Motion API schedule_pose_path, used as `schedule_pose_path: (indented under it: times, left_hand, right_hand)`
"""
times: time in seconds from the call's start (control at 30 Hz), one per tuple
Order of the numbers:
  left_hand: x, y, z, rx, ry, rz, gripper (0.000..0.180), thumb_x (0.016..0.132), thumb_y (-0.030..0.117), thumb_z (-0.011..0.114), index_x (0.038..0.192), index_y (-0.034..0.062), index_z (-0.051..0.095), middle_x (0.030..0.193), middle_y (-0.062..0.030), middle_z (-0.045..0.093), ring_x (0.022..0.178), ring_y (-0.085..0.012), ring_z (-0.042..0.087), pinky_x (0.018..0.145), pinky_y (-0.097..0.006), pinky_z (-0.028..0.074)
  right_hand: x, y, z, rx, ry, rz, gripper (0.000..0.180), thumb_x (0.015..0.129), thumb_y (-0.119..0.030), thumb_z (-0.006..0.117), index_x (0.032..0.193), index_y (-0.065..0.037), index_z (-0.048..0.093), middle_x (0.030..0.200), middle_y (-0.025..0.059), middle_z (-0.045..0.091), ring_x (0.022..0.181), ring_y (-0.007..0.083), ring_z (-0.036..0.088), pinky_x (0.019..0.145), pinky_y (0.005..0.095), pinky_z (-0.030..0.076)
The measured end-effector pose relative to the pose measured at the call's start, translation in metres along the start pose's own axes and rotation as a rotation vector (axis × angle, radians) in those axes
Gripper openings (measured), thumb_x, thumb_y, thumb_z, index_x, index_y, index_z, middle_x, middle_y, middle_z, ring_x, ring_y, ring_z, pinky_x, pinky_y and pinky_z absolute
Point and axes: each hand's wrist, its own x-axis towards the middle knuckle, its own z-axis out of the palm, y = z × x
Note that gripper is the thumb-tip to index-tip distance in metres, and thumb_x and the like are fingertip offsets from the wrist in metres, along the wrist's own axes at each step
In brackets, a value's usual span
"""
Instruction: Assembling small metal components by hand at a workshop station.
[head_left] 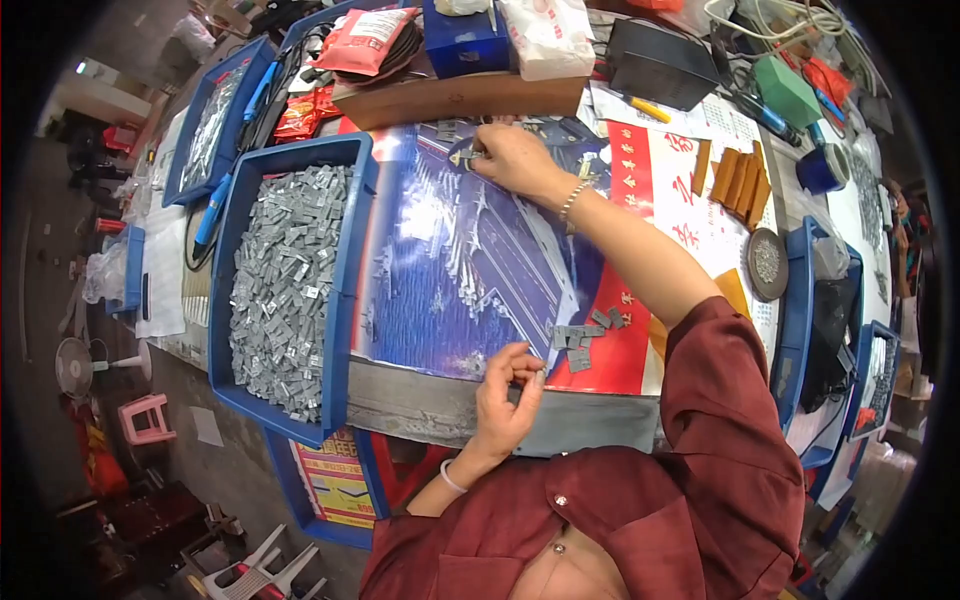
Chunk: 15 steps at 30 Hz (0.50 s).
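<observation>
My right hand (520, 160) reaches to the far part of a blue printed poster (420, 280), its fingers closed and pointing left. What they hold, if anything, is hidden. Near the table's front edge my left hand (505, 400) has its fingers curled, thumb and fingertips close together. Anything between them is too small to name. Just right of the left hand lie several small flat grey pieces (575, 338), loosely grouped where the poster meets its red band. At left stands a blue plastic bin (345, 270) filled with similar grey pieces (285, 290).
A long wooden block (460, 98) lies along the back, with packets and a blue box (465, 42) beside it. A dark box (662, 62) stands behind right. Brown strips (738, 182) and a round dish of small bits (766, 262) lie right. More blue bins (800, 330) flank the table.
</observation>
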Motion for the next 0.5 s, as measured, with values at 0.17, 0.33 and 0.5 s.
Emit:
schedule_pose_path:
  times: [0.17, 0.33, 0.5]
  left_hand:
    - [0.001, -0.009, -0.001, 0.136, -0.015, 0.1, 0.044, 0.086, 0.0, 0.062, 0.127, -0.0006, 0.045, 0.098, -0.0132, 0.064, 0.075, -0.0163, 0.063, 0.07, -0.029, 0.052]
    - [0.003, -0.012, 0.001, 0.14, -0.003, 0.132, 0.045, 0.084, -0.002, 0.063, 0.125, 0.0002, 0.046, 0.097, -0.0139, 0.064, 0.074, -0.0177, 0.064, 0.069, -0.03, 0.053]
    - [0.002, -0.01, -0.001, 0.147, -0.046, 0.143, 0.046, 0.084, -0.006, 0.062, 0.126, -0.0023, 0.043, 0.096, -0.0133, 0.064, 0.077, -0.0138, 0.063, 0.069, -0.027, 0.052]
  right_hand:
    - [0.026, -0.007, 0.034, -0.088, 0.098, -0.064, 0.016, 0.075, -0.013, 0.059, 0.081, 0.002, 0.06, 0.087, 0.0228, 0.064, 0.084, 0.0387, 0.063, 0.076, 0.0478, 0.049]
    - [0.032, -0.013, 0.047, -0.121, 0.12, -0.027, 0.017, 0.075, -0.013, 0.06, 0.084, 0.001, 0.058, 0.086, 0.0237, 0.064, 0.083, 0.0387, 0.064, 0.073, 0.0477, 0.049]
    - [0.038, -0.013, 0.048, -0.073, 0.138, 0.002, 0.024, 0.076, -0.012, 0.06, 0.093, 0.002, 0.049, 0.086, 0.0228, 0.065, 0.083, 0.0395, 0.064, 0.073, 0.0487, 0.048]
